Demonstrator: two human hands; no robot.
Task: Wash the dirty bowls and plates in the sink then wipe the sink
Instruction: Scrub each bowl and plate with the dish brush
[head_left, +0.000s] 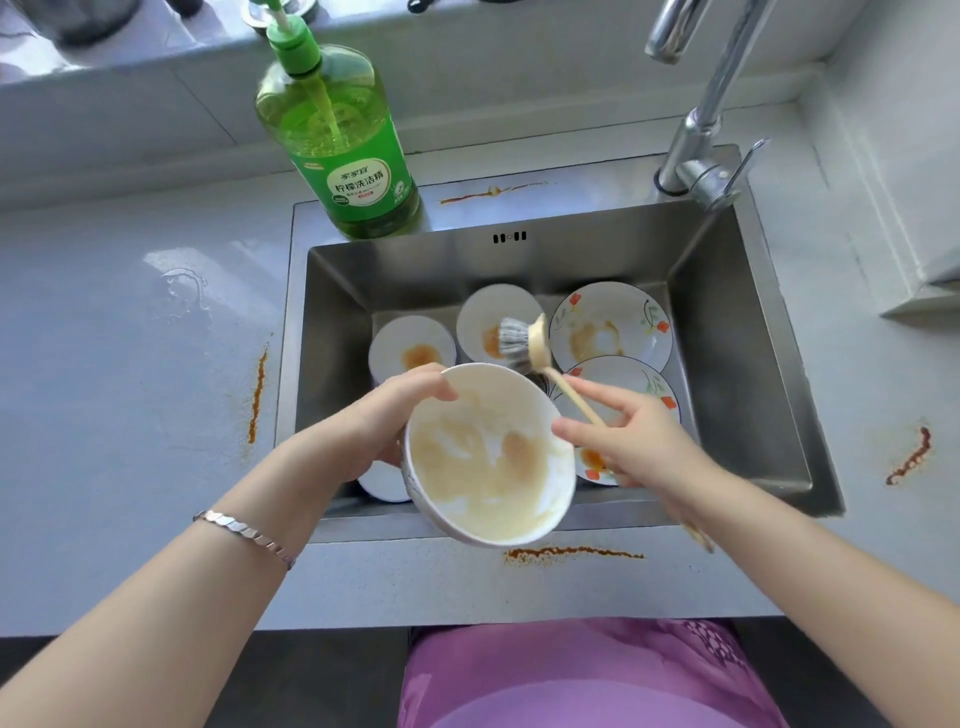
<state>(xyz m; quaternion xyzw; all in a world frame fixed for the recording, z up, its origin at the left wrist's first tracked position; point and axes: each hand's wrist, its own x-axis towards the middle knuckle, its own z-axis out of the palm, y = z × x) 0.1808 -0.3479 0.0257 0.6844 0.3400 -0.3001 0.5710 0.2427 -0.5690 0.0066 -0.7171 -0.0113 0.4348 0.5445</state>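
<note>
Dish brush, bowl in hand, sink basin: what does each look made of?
Dish brush: pale matte wood or bamboo handle and head, grey bristles, probably synthetic. Bowl: smooth white, likely glazed ceramic. Sink: brushed stainless steel, by its dull grey sheen and soft reflections.

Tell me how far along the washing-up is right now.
Nothing looks finished: no clean dish shows. In hand: the left hand holds a smeared bowl over the sink, and the right hand holds the brush, its bristles off the bowl. Left: two stained small bowls, two stained flowered plates, then wiping the sink, whose back ledge carries an orange streak.
</note>
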